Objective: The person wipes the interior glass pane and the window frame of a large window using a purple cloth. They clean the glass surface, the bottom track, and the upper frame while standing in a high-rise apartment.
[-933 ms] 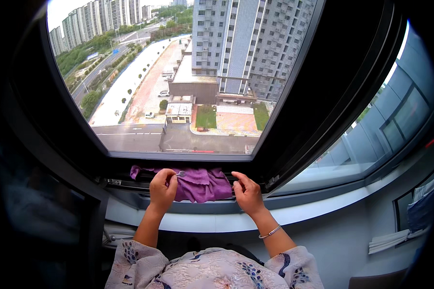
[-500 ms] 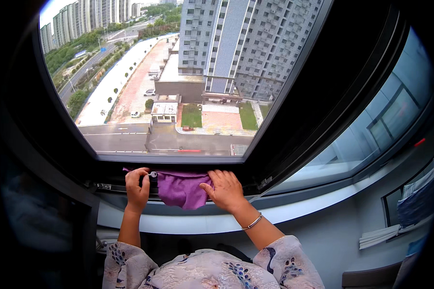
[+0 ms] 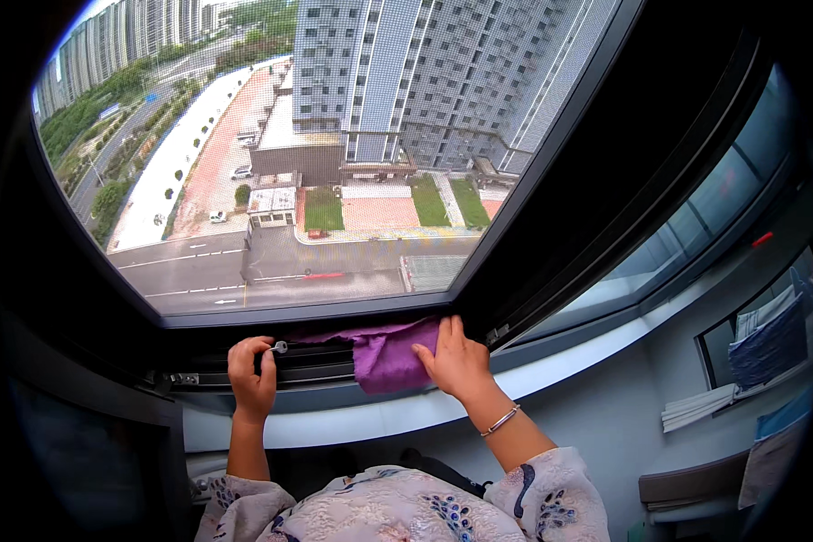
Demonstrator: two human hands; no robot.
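A purple cloth lies over the dark window track, its upper edge trailing left along the base of the frame. My right hand grips the cloth's right end, thumb on the fabric and fingertips against the sill of the window. Some of those fingertips are hidden in the dark channel. To the left, my left hand is closed in a pinch beside the track. A small silver key sticks out from its fingers, round head to the right. The cloth is apart from this hand's visible fingers.
A screened window in a dark frame stands ahead, with buildings and a road far below. A pale ledge curves in front of the track. Metal fittings sit at the track's left end. Folded cloths hang at the right.
My right hand has slid right along the track, drawing the cloth with it and baring more track near my left hand. My left hand keeps its pinch on the key. The view has shifted slightly.
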